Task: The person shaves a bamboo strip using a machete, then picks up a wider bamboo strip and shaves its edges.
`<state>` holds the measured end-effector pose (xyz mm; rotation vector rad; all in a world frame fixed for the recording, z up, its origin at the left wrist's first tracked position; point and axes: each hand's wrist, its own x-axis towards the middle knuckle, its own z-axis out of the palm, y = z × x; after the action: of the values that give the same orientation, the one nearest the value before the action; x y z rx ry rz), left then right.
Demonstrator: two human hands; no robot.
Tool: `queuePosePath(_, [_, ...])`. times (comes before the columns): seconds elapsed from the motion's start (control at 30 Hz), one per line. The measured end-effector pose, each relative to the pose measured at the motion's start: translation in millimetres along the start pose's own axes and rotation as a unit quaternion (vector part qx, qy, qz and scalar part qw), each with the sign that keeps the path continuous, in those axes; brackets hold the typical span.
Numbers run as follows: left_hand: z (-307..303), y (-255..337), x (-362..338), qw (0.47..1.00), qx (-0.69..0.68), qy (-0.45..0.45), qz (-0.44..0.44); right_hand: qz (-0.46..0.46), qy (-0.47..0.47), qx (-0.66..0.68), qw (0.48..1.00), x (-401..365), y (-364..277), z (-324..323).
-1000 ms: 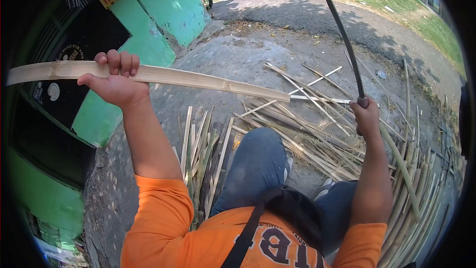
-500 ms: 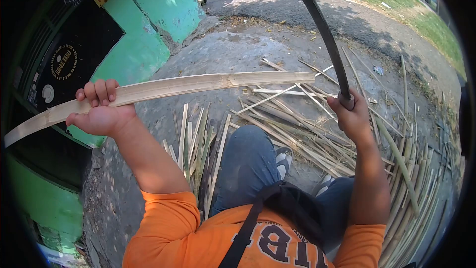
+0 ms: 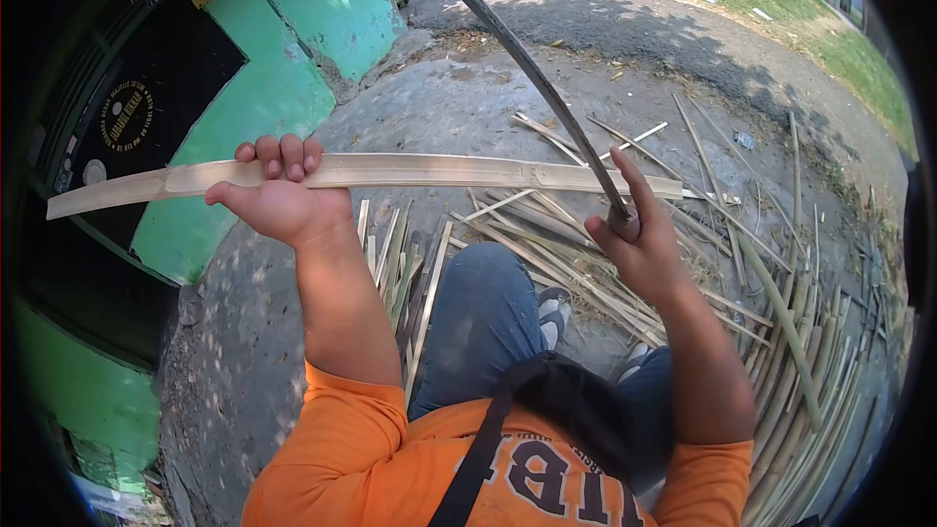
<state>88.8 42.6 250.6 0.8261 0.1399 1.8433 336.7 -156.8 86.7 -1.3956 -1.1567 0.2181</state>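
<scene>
A long, pale split bamboo strip [image 3: 420, 171] lies nearly level across the view, its concave inner face showing with a joint toward each end. My left hand [image 3: 278, 200] wraps round it left of the middle, palm up, with the fingertips curled over its upper edge. My right hand [image 3: 644, 249] grips the short handle of a long dark machete [image 3: 535, 78], its index finger stretched upward. From that hand the blade slants up and left, out past the top of the frame. Near its handle, the blade crosses the strip's right end in this view.
Split bamboo strips [image 3: 576, 278] lie in a loose heap by my shoes. More strips [image 3: 390, 259] lie left of my knee. Long bamboo lengths [image 3: 791, 361] are stacked at the right. A green wall [image 3: 259, 98] with a dark doorway stands left, and a road runs behind.
The bamboo strip has shifted right and levelled out with my left hand. My right hand has come left and slightly down, the machete tilting left and its index finger now extended.
</scene>
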Motion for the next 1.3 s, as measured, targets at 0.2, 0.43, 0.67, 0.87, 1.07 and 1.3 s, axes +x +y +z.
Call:
queuePosePath(0.2, [5.9,-24.7,-29.2,0.996,-0.027,-0.061,-0.055,0.080,-0.048,0.018,0.995,-8.5,17.1,0.8])
queuePosePath(0.43, [16.3,-36.4,-52.3,0.995,-0.005,-0.088,-0.055,0.184,-0.016,0.119,0.976,-6.5,34.2,0.3])
queuePosePath(0.67, [-31.5,-59.9,-66.5,0.982,0.135,-0.128,-0.011,0.199,-0.063,0.009,0.978,-2.1,49.1,-23.9])
queuePosePath(0.87, [-156.5,-35.3,-87.6,0.901,0.366,-0.232,-0.027,0.204,-0.132,-0.118,0.963,-10.6,56.4,-28.6])
queuePosePath(1.07, [-250.1,1.6,-137.9,0.812,0.493,-0.242,-0.197,0.173,-0.192,-0.196,0.946,-19.8,65.5,-6.6])
queuePosePath(1.3, [-301.1,22.5,-164.8,0.681,0.619,-0.337,-0.199,0.189,-0.262,-0.254,0.912,-25.5,75.0,5.2])
